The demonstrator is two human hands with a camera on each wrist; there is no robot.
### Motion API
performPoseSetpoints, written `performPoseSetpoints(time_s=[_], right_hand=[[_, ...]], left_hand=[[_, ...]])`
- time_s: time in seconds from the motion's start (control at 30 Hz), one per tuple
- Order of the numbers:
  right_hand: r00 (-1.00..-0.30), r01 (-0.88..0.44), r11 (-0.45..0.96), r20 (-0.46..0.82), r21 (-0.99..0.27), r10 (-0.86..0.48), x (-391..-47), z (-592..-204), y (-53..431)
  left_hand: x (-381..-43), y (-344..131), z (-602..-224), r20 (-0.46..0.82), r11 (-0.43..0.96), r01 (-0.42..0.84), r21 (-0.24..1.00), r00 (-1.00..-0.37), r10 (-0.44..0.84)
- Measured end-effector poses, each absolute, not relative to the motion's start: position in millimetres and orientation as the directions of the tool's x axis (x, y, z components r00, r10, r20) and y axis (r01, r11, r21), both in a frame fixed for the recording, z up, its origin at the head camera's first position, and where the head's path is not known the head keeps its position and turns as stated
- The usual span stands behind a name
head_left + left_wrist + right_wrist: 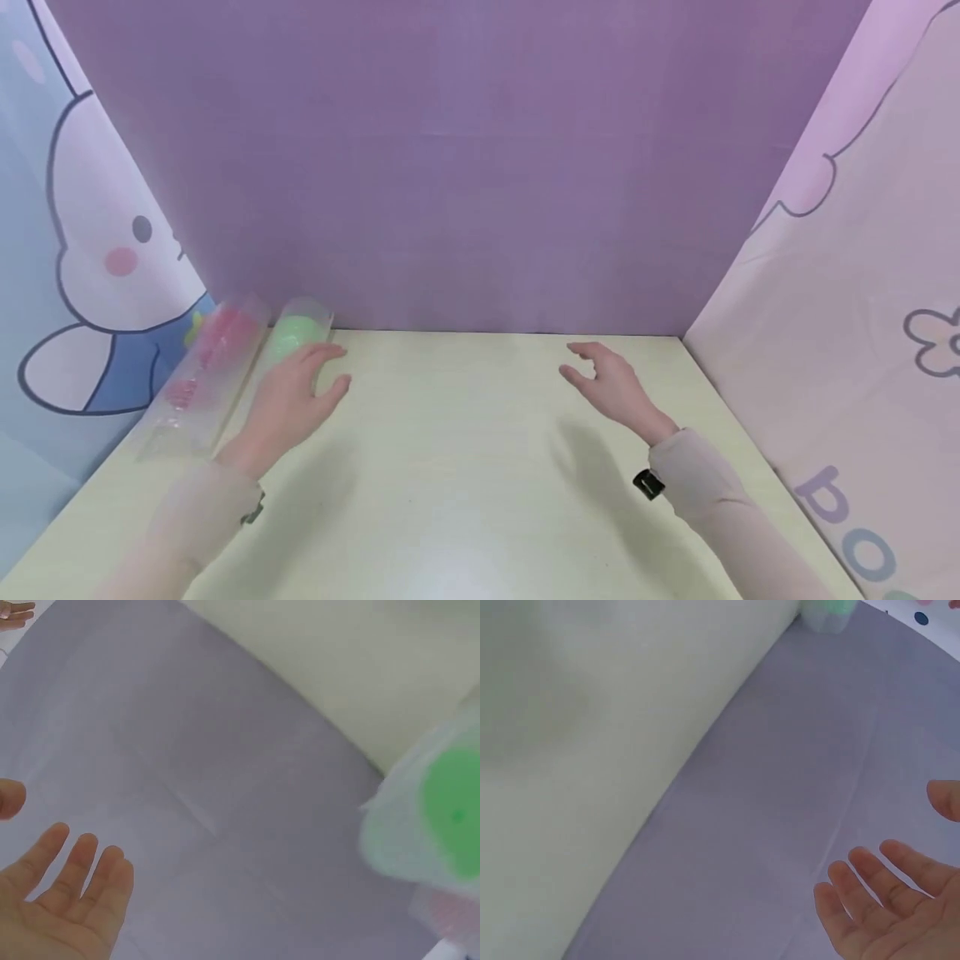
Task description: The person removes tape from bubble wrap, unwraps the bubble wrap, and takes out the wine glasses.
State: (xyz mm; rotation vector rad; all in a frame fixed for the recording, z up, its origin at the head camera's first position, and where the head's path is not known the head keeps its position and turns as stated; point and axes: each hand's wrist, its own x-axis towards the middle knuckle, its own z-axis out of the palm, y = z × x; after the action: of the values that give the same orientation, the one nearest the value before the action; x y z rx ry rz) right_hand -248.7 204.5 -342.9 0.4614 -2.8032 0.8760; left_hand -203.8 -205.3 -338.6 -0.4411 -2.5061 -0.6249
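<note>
Above the left part of the table my left hand (288,404) hovers with its fingers extended and thumb apart, holding nothing. It is nearest to a clear plastic package with a green round item (296,331) inside, which the hand partly hides in the head view. Left of that lies a longer clear package with pink-red items (225,333) in it. My right hand (611,387) is raised over the right side of the table, fingers loosely extended, with nothing in it. In the left wrist view the green item (454,814) shows blurred through its wrapping.
The pale table (450,467) meets a purple backdrop (480,167) at its far edge. A cartoon-printed cloth (112,208) hangs at the left, and a pale printed cloth (847,333) at the right. Dark bands (648,483) sit at the sleeve cuffs.
</note>
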Motion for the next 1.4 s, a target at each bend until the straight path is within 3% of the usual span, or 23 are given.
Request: performPoseSetpoints(time_s=[0.23, 0.43, 0.57, 0.67, 0.73, 0.87, 0.97, 1.2, 1.4], right_hand=[[-0.946, -0.322, 0.783, 0.215, -0.532, -0.243, -238, -365, 207], [-0.945, -0.327, 0.799, 0.163, -0.505, -0.283, -236, -374, 204], [-0.939, -0.34, 0.802, 0.135, -0.492, -0.315, -237, -379, 201], [-0.939, -0.337, 0.8, 0.115, -0.497, -0.323, -237, -382, 199], [-0.939, -0.334, 0.799, 0.103, -0.5, -0.328, -236, -383, 198], [-0.942, -0.32, 0.803, 0.082, -0.503, -0.324, -236, -384, 195], [-0.941, -0.318, 0.8, 0.071, -0.508, -0.33, -237, -386, 195], [-0.926, -0.338, 0.776, 0.041, -0.532, -0.375, -240, -393, 192], [-0.915, -0.351, 0.763, 0.024, -0.543, -0.403, -242, -399, 187]], left_hand=[[-201, -226, -360, 0.413, 0.836, 0.32, 0.446, -0.902, 0.126], [-222, -262, -370, 0.238, 0.786, 0.217, 0.579, -0.967, 0.092], [-239, -287, -376, 0.139, 0.801, 0.133, 0.583, -0.988, 0.063], [-253, -302, -383, 0.211, 0.809, 0.166, 0.564, -0.976, 0.054], [-261, -310, -387, 0.326, 0.821, 0.252, 0.513, -0.941, 0.086], [-275, -326, -390, 0.525, 0.898, 0.351, 0.264, -0.833, 0.172], [-281, -336, -391, 0.56, 0.941, 0.322, 0.106, -0.801, 0.211], [-287, -341, -389, 0.592, 0.944, 0.319, 0.087, -0.778, 0.208], [-280, -337, -389, 0.571, 0.951, 0.263, 0.165, -0.811, 0.126]])
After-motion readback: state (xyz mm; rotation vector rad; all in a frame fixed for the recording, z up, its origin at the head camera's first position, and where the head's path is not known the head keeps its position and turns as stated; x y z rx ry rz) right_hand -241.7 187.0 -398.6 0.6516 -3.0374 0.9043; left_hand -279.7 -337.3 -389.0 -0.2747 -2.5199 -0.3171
